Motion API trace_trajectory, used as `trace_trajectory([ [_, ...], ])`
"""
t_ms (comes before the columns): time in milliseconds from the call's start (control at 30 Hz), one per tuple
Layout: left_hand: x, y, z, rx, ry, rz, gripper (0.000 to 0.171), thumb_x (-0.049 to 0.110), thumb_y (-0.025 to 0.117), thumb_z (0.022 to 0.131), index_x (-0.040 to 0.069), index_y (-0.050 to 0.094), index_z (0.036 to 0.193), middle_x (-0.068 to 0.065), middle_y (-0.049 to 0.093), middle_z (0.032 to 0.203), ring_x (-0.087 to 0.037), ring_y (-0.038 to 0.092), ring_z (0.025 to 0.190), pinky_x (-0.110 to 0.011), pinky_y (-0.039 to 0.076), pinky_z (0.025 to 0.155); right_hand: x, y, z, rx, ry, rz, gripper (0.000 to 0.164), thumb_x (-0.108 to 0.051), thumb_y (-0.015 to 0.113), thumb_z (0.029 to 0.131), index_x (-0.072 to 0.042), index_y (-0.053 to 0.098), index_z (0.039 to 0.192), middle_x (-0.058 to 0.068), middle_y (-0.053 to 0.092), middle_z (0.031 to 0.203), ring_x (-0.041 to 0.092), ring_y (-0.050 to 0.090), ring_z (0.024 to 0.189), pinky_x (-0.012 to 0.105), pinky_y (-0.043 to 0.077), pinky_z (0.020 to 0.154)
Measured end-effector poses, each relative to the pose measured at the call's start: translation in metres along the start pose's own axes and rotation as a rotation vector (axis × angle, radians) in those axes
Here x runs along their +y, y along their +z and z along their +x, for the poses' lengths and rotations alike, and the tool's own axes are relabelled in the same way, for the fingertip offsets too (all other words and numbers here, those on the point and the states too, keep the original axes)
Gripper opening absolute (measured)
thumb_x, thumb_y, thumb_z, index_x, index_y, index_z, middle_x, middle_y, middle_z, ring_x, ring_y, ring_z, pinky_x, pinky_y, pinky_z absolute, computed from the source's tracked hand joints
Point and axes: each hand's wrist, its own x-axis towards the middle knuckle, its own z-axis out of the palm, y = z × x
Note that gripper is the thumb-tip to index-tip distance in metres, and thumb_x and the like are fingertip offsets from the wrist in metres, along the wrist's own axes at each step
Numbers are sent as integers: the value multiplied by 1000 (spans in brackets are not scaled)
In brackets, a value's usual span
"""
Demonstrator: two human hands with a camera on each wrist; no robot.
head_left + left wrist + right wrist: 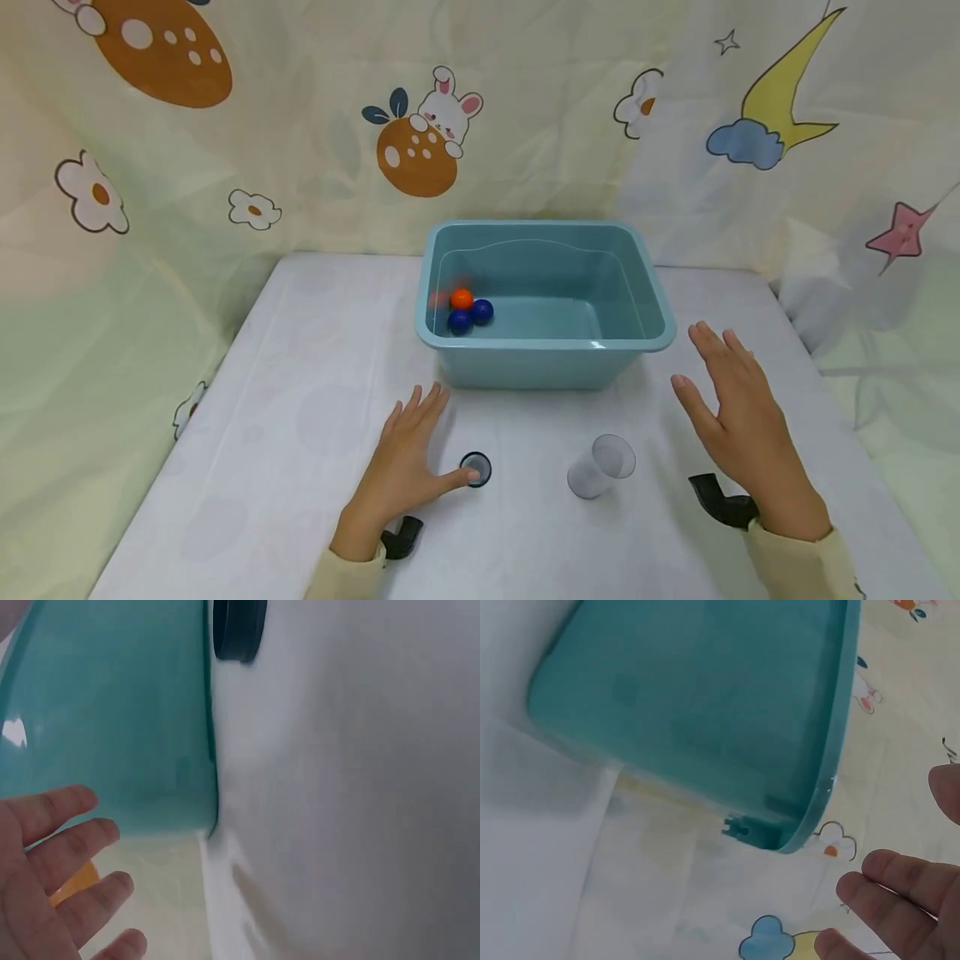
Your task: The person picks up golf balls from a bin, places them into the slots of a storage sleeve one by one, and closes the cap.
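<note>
My left hand hovers over the table with its fingers spread and nothing in its grasp. Its thumb overlaps a small, round, dark-rimmed piece like a ring or cap in the head view. In the left wrist view that dark piece shows at the top edge, beside the tub. A transparent cup stands between the two hands, nearer the middle of the table. To the right of it, my right hand is raised, fingers extended and thumb apart, holding nothing.
Behind the hands stands a blue-green plastic tub. In its left end lie an orange ball and two dark blue balls. A white cloth covers the table, and a printed curtain hangs behind it.
</note>
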Motion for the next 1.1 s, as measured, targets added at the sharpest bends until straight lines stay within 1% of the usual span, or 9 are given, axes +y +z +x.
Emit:
trace_trajectory([
  [267,14,14,9,-102,123,-84,115,53,97,76,5,43,165,-10,41,172,-34,22,164,-61,14,132,-8,-11,31,-91,-58,61,67,-16,68,107,-2,39,166,29,43,165,52,26,158,80,20,122],
  [533,33,30,23,-221,209,-189,106,50,94,81,11,44,166,-3,42,172,-27,28,163,-60,23,131,-19,-22,64,-289,-127,83,66,-21,72,106,-5,44,164,26,46,164,53,38,152,78,36,113],
  [600,37,34,26,-251,226,-221,105,49,94,82,12,44,166,0,42,171,-25,30,162,-59,26,130,-23,-25,73,-339,-137,93,65,-23,71,107,-6,45,164,25,47,164,51,44,148,71,45,108],
  [667,40,38,29,-278,236,-248,105,47,95,82,14,43,166,4,42,171,-23,31,162,-57,28,130,-27,-28,82,-380,-164,103,63,-23,70,107,-7,47,163,23,50,162,43,56,135,57,53,99],
  [733,43,42,32,-300,247,-255,104,48,95,82,16,44,167,6,42,171,-21,32,161,-55,30,129,-31,-30,92,-414,-197,102,61,-23,71,107,-8,49,162,19,53,161,36,60,131,46,52,93],
  [800,45,47,34,-317,254,-251,103,48,94,82,19,44,167,9,42,170,-19,34,160,-54,32,129,-35,-32,102,-450,-221,103,61,-23,71,107,-9,50,162,16,54,161,32,62,129,42,52,91],
  [967,53,57,40,-350,278,-262,98,47,94,84,21,46,166,8,46,167,-17,41,156,-49,36,127,-43,-35,129,-540,-235,130,60,-23,72,106,-8,52,160,19,54,161,41,54,144,62,50,108],
  [1033,56,60,42,-357,288,-286,96,43,95,84,20,48,164,7,49,165,-15,44,153,-47,38,126,-45,-35,140,-574,-219,157,58,-21,71,106,-5,53,159,20,54,160,44,52,146,66,47,113],
  [1100,59,63,44,-360,297,-321,93,39,95,84,19,51,163,8,53,163,-14,47,151,-43,39,125,-47,-33,151,-597,-201,182,56,-19,70,107,-3,53,158,20,54,160,44,52,146,64,44,116],
])
